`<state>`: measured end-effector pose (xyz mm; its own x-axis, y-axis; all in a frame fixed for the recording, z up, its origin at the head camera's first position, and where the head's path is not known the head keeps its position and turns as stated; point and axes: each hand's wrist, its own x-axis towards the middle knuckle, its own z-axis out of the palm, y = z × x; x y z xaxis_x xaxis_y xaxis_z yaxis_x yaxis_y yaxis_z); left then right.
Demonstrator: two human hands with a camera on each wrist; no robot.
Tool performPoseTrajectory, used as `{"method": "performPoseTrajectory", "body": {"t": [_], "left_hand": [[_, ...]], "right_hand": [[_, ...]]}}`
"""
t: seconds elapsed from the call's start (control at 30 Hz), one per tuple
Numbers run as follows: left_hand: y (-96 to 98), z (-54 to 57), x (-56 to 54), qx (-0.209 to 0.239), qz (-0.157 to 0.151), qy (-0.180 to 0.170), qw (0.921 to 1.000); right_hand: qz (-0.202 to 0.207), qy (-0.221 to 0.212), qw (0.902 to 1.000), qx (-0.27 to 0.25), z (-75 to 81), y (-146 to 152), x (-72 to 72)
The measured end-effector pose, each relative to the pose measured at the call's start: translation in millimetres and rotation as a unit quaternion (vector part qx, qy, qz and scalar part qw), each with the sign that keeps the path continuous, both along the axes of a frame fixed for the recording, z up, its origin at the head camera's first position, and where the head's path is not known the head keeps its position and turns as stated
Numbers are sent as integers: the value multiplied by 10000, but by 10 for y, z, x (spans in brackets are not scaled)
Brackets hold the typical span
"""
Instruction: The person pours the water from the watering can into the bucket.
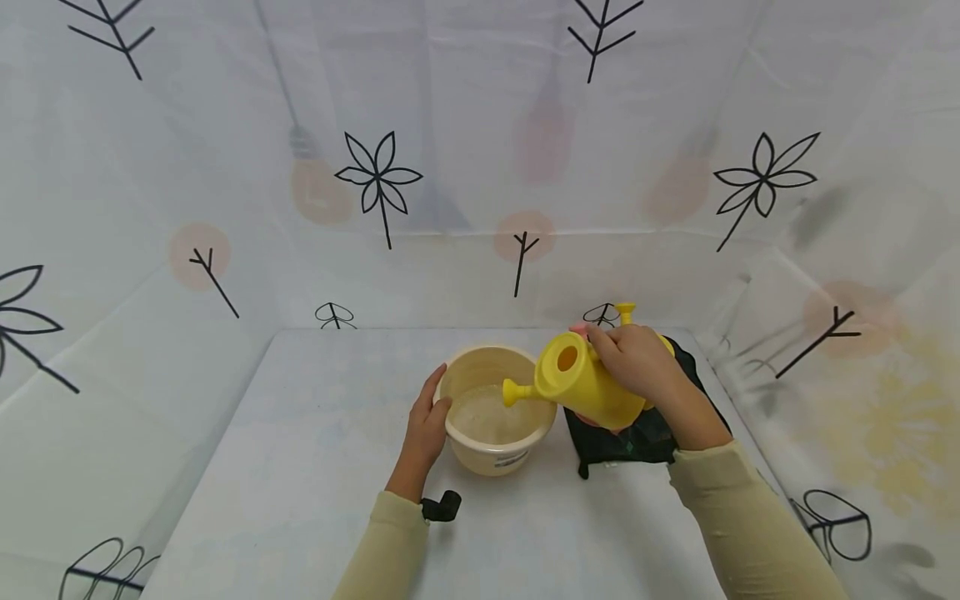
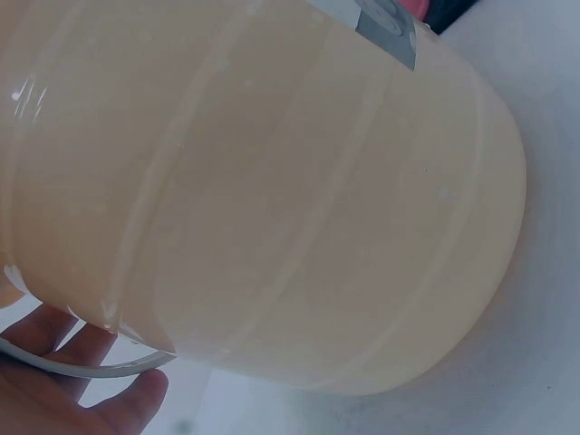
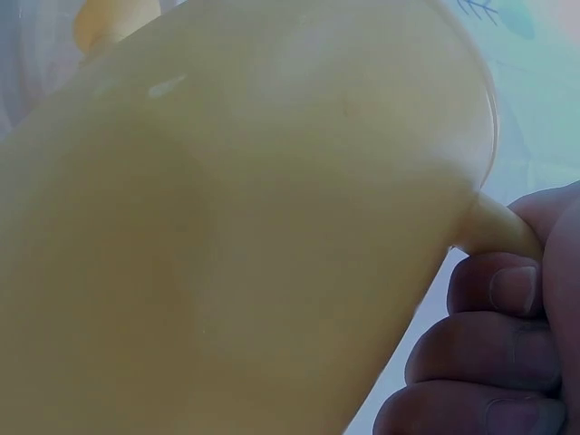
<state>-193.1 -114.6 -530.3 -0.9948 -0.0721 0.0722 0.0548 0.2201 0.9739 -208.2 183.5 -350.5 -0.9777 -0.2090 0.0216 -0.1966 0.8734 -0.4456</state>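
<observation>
My left hand point(image 1: 427, 423) grips the left side of a cream plastic bucket point(image 1: 501, 460), its thumb near the rim. In the left wrist view, the fingers point(image 2: 86, 349) are beside the bucket's thin pale handle point(image 2: 100, 369); part of the hand is out of frame. My right hand point(image 1: 637, 358) holds a yellow watering can point(image 1: 600, 396) by its handle, the fingers point(image 3: 480, 349) curled round it in the right wrist view. The can is tilted, and its spout point(image 1: 519, 392) hangs over the bucket's opening. No water stream can be made out.
A dark cloth or bag point(image 1: 622, 446) lies right of the bucket, under the can. Pink bits point(image 1: 579, 330) and another yellow spout-like piece point(image 1: 626, 312) show behind my right hand, mostly hidden. The white table point(image 1: 315, 467) meets a patterned fabric backdrop point(image 1: 450, 283).
</observation>
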Motion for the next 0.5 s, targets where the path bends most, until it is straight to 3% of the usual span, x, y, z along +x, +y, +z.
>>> {"method": "performPoseTrajectory", "body": {"t": [0.5], "left_hand": [[-5,9,-11,-29,-22,-64,10000]], "right_hand": [[59,14,10000,77,3,-16,-37]]}}
